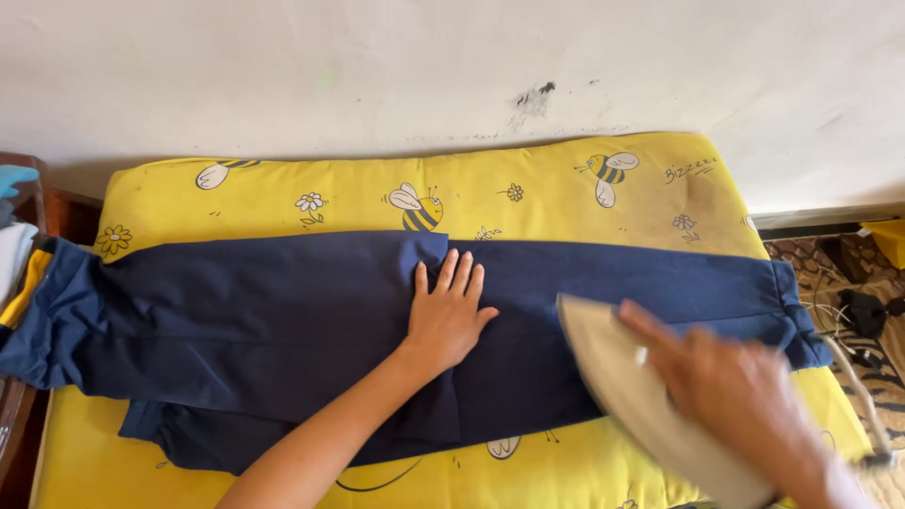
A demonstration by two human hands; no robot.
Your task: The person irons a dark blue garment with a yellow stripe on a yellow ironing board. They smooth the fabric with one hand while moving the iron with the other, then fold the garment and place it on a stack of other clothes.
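Two hands: left hand spread flat on smooth navy cloth; right hand, blurred, apparently gripping wedge-shaped iron

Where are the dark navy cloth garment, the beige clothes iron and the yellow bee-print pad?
dark navy cloth garment (283, 311), head view, flat middle of the fabric
beige clothes iron (617, 372), head view, its pale side near the tip
yellow bee-print pad (358, 193), head view, bare top strip

Free: far yellow cushion strip, navy cloth left part. Blocked: wall far; iron near right; left hand centre.
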